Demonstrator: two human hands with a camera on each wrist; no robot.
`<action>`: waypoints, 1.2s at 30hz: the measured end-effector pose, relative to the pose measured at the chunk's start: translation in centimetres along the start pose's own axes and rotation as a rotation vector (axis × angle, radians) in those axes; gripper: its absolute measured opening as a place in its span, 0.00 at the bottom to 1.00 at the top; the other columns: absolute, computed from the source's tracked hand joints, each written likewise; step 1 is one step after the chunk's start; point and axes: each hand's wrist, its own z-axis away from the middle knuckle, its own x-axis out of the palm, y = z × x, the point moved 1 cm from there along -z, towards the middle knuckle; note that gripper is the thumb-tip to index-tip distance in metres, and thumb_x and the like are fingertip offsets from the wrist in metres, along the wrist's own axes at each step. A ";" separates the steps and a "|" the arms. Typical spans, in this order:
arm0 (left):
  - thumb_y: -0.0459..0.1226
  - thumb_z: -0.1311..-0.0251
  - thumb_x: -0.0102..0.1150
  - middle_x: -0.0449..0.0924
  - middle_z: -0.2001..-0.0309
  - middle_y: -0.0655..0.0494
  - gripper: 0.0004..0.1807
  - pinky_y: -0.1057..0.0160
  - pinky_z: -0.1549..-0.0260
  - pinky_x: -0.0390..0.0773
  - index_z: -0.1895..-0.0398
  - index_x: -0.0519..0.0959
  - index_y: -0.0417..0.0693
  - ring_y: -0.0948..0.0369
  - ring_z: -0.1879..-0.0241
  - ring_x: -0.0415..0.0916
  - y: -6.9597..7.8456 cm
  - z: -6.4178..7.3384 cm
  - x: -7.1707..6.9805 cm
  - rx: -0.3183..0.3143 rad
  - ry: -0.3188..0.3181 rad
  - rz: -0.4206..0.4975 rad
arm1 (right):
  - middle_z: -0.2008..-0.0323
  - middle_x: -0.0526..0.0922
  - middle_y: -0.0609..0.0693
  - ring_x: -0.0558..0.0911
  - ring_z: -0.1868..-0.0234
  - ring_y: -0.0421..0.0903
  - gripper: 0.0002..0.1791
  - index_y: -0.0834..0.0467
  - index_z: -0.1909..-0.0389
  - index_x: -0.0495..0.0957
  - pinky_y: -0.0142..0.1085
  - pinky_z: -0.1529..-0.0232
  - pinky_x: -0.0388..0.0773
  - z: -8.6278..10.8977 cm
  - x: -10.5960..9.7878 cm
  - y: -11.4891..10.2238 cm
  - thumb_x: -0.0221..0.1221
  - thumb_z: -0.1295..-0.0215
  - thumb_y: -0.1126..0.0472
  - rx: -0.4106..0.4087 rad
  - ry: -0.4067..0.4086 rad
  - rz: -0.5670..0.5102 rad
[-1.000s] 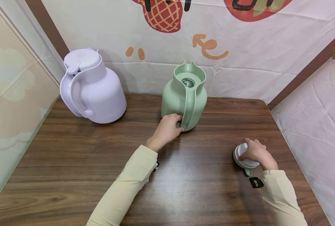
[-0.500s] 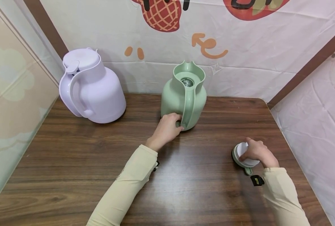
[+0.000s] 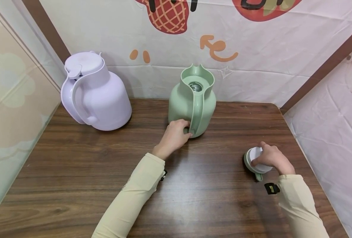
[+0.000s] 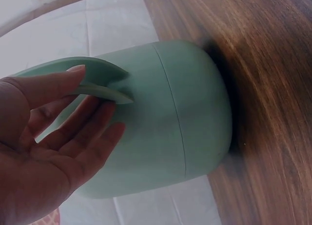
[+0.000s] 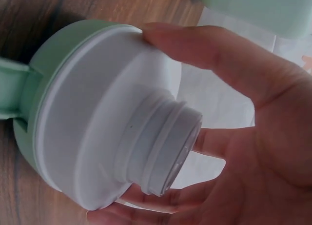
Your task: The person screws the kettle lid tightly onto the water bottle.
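A green vacuum jug [image 3: 179, 102] stands upright near the back of the table with its mouth uncovered. My left hand [image 3: 173, 136] pinches the lower part of its handle, thumb on one side and fingers on the other, as the left wrist view shows. At the right, my right hand [image 3: 273, 156] holds the jug's lid [image 5: 97, 112] across its edges, thumb at one side and fingertips at the opposite one. This lid lies upside down, with its white threaded stopper [image 5: 161, 142] facing up and a green tab [image 3: 258, 177] sticking out towards the front.
A lilac vacuum jug [image 3: 110, 99], lid on, stands at the back left of the brown wooden table [image 3: 75, 185]. Directly behind the table hangs a white printed cloth [image 3: 253, 66], with more cloth along both sides.
The right hand and the lid have shifted slightly away from the front, and the lid's tab has swung a little to the left. The left hand keeps its hold on the handle.
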 end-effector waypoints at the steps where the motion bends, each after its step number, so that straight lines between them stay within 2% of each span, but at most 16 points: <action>1: 0.32 0.49 0.63 0.79 0.59 0.50 0.13 0.58 0.55 0.72 0.58 0.80 0.40 0.54 0.55 0.75 0.0 0.0 0.0 0.001 0.002 -0.001 | 0.64 0.71 0.72 0.73 0.65 0.63 0.46 0.73 0.44 0.58 0.45 0.72 0.72 0.0 -0.1 0.0 0.68 0.61 0.54 0.003 0.004 -0.004; 7: 0.31 0.49 0.63 0.79 0.59 0.49 0.13 0.58 0.55 0.72 0.58 0.80 0.40 0.54 0.55 0.75 -0.1 0.1 0.1 0.012 0.008 -0.003 | 0.61 0.70 0.75 0.73 0.63 0.65 0.50 0.77 0.42 0.54 0.48 0.70 0.72 0.2 -0.9 -0.2 0.67 0.59 0.51 -0.011 0.052 -0.010; 14: 0.31 0.49 0.62 0.79 0.59 0.49 0.13 0.57 0.55 0.72 0.58 0.80 0.40 0.54 0.55 0.75 -0.3 0.1 0.2 0.016 0.011 0.007 | 0.61 0.70 0.73 0.73 0.62 0.65 0.43 0.72 0.47 0.59 0.46 0.71 0.73 0.3 -2.1 -0.8 0.67 0.58 0.49 -0.034 0.126 -0.040; 30: 0.30 0.49 0.62 0.79 0.60 0.49 0.12 0.58 0.57 0.72 0.59 0.80 0.40 0.54 0.56 0.75 -0.3 0.1 0.3 0.027 0.028 0.006 | 0.56 0.71 0.70 0.70 0.58 0.65 0.44 0.69 0.45 0.60 0.50 0.64 0.68 1.6 -6.7 -4.3 0.68 0.56 0.48 -0.147 0.335 -0.077; 36: 0.30 0.49 0.62 0.79 0.61 0.49 0.12 0.58 0.57 0.72 0.59 0.79 0.39 0.54 0.57 0.75 -0.3 0.2 0.2 0.024 0.033 0.011 | 0.55 0.71 0.69 0.69 0.56 0.64 0.43 0.67 0.44 0.60 0.50 0.62 0.67 2.4 -8.2 -5.6 0.68 0.56 0.48 -0.155 0.372 -0.109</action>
